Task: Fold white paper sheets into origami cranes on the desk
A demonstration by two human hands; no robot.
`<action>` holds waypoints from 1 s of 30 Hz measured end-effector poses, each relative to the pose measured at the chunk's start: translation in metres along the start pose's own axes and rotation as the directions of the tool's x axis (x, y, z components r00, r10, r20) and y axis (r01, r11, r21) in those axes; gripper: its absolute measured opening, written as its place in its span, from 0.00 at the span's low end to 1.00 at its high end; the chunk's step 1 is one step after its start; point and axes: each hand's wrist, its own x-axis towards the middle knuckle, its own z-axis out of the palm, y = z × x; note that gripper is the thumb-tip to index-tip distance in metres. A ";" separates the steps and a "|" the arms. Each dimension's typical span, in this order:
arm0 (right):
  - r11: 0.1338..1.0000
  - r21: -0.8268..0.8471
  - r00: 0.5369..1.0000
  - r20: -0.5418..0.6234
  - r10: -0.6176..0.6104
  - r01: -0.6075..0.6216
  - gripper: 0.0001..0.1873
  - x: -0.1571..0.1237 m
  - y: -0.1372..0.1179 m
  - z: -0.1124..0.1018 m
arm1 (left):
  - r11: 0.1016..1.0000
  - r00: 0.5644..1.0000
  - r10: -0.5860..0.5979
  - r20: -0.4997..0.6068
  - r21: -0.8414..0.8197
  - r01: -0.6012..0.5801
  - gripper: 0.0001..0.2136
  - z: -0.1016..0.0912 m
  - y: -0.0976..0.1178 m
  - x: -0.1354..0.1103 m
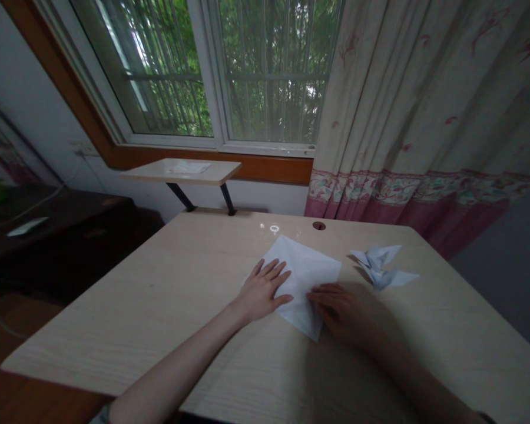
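Observation:
A white sheet of paper [309,265], roughly square and turned corner-up, lies flat on the wooden desk [194,277]. My left hand [264,291] rests on the sheet's left side with its fingers spread. On the lower right edge of the paper is my right hand [340,311], its fingers bent and held close together, their tips touching the sheet. Whether those fingers pinch the edge or only press on it cannot be made out. To the right of the sheet stands a folded paper crane [382,268], touched by neither hand.
A small raised shelf [221,171] on black brackets stands at the desk's back left, with white paper [188,167] on it. A round cable hole [319,225] sits near the back edge. Behind are a barred window and a floral curtain [406,118]. At left is a dark low table [70,218].

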 end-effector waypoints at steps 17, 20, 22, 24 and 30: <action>0.957 0.255 0.973 0.214 0.086 -0.141 0.44 -0.003 -0.009 -0.005 | 0.982 0.966 -0.169 -0.196 0.051 0.182 0.13 -0.002 -0.002 0.004; 0.962 0.242 0.973 0.219 0.070 -0.124 0.45 -0.002 -0.010 -0.006 | 0.985 0.972 -0.164 -0.169 0.027 0.171 0.12 -0.001 -0.003 0.005; 0.977 0.195 0.977 0.206 0.051 -0.092 0.45 -0.003 -0.009 -0.005 | 0.986 0.973 -0.164 -0.160 0.007 0.168 0.12 0.001 -0.004 0.005; 0.989 0.142 0.982 0.188 0.018 -0.045 0.46 -0.004 -0.005 -0.003 | 0.987 0.974 -0.162 -0.156 -0.008 0.163 0.12 0.003 -0.005 0.006; 1.000 -0.010 0.980 0.200 -0.011 0.014 0.44 -0.002 0.005 -0.013 | 0.989 0.976 -0.147 -0.160 -0.038 0.142 0.13 0.009 -0.009 0.005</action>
